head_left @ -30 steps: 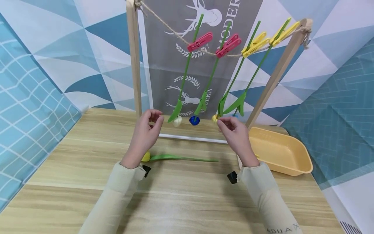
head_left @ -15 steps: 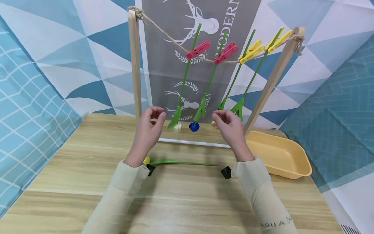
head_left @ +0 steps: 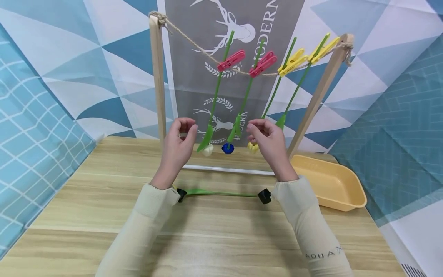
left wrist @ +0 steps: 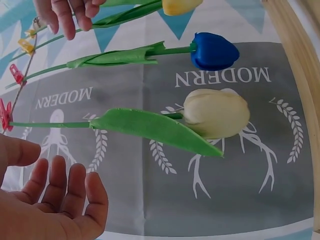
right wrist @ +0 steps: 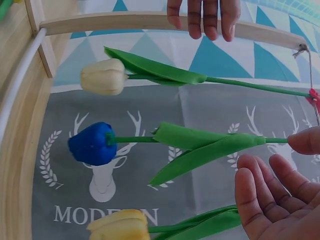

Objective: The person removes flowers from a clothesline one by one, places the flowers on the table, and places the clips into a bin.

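My left hand [head_left: 177, 148] is raised in front of the left side of a wooden frame, fingers loosely bent, holding nothing. A white tulip [left wrist: 216, 114] hangs head-down just beside it. My right hand [head_left: 271, 146], also loosely bent and holding nothing, is in front of the hanging yellow tulip [right wrist: 119, 226] and partly covers it in the head view. Between the hands hangs a blue tulip [head_left: 227, 148]. Red clothespins [head_left: 231, 60] and yellow clothespins [head_left: 293, 62] fix the green stems to a twine line [head_left: 190, 40]. A fourth flower hangs at right, its bloom hidden by my right hand.
Wooden posts [head_left: 157, 80] carry the twine, with a white bar [head_left: 228, 169] low between them. Another tulip [head_left: 221, 193] lies on the wooden table [head_left: 214, 238], its head behind my left wrist. A yellow-orange basin [head_left: 328, 182] stands at the right.
Both hands have risen slightly, and the right hand has moved leftward toward the middle. The head view has tilted a little. The flowers stay clipped on the line.
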`<state>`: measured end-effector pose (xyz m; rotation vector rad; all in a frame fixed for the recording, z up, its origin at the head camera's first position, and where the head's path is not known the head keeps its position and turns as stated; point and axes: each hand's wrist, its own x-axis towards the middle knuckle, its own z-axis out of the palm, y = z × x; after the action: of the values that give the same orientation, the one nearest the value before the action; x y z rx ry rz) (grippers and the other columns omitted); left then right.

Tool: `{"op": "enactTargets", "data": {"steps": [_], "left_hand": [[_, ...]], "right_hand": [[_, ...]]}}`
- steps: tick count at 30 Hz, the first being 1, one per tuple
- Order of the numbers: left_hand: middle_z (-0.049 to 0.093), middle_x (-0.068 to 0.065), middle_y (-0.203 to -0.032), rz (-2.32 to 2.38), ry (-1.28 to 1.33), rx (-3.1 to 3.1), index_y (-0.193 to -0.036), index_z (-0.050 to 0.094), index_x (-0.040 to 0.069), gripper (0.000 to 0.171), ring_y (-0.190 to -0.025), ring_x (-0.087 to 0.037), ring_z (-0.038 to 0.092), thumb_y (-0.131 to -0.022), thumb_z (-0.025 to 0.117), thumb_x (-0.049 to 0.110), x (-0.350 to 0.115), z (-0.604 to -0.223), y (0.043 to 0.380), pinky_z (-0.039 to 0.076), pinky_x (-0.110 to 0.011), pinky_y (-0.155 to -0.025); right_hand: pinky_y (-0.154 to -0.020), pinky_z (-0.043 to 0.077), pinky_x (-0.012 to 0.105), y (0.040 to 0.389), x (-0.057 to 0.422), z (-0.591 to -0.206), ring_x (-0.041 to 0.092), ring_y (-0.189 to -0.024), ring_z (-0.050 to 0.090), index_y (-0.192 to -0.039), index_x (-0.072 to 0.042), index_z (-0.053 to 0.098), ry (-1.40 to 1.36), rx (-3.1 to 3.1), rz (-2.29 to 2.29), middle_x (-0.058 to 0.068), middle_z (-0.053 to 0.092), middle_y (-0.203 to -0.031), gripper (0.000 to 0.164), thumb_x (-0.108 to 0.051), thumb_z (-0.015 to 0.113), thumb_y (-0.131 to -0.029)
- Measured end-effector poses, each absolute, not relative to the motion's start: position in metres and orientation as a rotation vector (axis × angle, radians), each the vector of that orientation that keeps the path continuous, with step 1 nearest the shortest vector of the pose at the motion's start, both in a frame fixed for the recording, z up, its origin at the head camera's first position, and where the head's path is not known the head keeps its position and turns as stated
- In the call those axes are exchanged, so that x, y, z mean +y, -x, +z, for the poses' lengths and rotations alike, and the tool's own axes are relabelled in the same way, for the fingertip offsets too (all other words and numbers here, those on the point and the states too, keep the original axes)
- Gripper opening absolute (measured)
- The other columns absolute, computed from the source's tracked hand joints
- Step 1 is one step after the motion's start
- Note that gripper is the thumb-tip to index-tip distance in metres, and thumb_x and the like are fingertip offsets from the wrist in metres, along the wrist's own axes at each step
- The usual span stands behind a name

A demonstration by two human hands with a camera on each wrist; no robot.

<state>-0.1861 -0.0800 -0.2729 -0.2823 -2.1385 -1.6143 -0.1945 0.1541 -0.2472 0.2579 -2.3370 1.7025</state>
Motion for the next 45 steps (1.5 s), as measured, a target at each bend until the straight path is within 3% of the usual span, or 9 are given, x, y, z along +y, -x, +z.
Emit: {"op": "enactTargets", "data": {"steps": [9, 18, 22, 30, 37, 45], "left_hand": [[0.053, -0.007, -0.104, -1.667, 0.312, -2.087, -0.116, 0.05, 0.002, 0.027, -0.094, -0.016, 0.05, -0.096, 0.051, 0.02, -0.074, -0.263, 0.192, 0.042, -0.027, -0.078], [0.053, -0.009, -0.106, -1.668, 0.32, -2.082, -0.116, 0.049, 0.001, 0.029, -0.095, -0.016, 0.049, -0.096, 0.05, 0.022, -0.068, -0.252, 0.192, 0.043, -0.028, -0.079], [0.053, -0.007, -0.104, -1.675, 0.324, -2.065, -0.116, 0.05, 0.002, 0.028, -0.095, -0.015, 0.049, -0.096, 0.051, 0.022, -0.066, -0.248, 0.193, 0.043, -0.028, -0.078], [0.053, -0.007, -0.104, -1.671, 0.354, -2.055, -0.117, 0.05, 0.004, 0.029, -0.094, -0.014, 0.05, -0.096, 0.051, 0.023, -0.062, -0.24, 0.195, 0.044, -0.029, -0.079], [0.055, -0.007, -0.106, -1.684, 0.36, -2.053, -0.116, 0.051, 0.004, 0.029, -0.096, -0.015, 0.052, -0.096, 0.051, 0.025, -0.059, -0.23, 0.194, 0.045, -0.027, -0.081], [0.055, -0.008, -0.107, -1.688, 0.376, -2.038, -0.116, 0.051, 0.005, 0.029, -0.097, -0.016, 0.052, -0.096, 0.051, 0.025, -0.058, -0.222, 0.194, 0.045, -0.027, -0.081]], "right_hand": [[-0.074, 0.053, 0.023, 0.195, 0.149, -0.231, 0.023, -0.084, 0.064, -0.111, -0.008, 0.062, -0.31, -2.305, 1.685, 0.003, 0.063, -0.098, 0.03, -0.03, 0.059, -0.092], [-0.077, 0.052, 0.023, 0.193, 0.142, -0.212, 0.021, -0.085, 0.063, -0.113, -0.004, 0.06, -0.375, -2.269, 1.645, 0.009, 0.063, -0.098, 0.031, -0.027, 0.057, -0.093], [-0.077, 0.052, 0.022, 0.193, 0.138, -0.201, 0.024, -0.087, 0.063, -0.113, -0.005, 0.061, -0.38, -2.224, 1.664, 0.006, 0.064, -0.095, 0.029, -0.025, 0.058, -0.092], [-0.084, 0.052, 0.029, 0.194, 0.127, -0.176, 0.02, -0.088, 0.064, -0.114, -0.007, 0.06, -0.411, -2.17, 1.688, 0.005, 0.064, -0.096, 0.027, -0.022, 0.059, -0.092], [-0.085, 0.051, 0.028, 0.191, 0.119, -0.157, 0.019, -0.09, 0.063, -0.116, -0.007, 0.058, -0.453, -2.13, 1.686, 0.01, 0.064, -0.101, 0.028, -0.02, 0.059, -0.091], [-0.085, 0.05, 0.024, 0.19, 0.113, -0.141, 0.015, -0.091, 0.061, -0.117, -0.007, 0.057, -0.451, -2.099, 1.653, 0.004, 0.061, -0.102, 0.03, -0.019, 0.06, -0.09]]}}
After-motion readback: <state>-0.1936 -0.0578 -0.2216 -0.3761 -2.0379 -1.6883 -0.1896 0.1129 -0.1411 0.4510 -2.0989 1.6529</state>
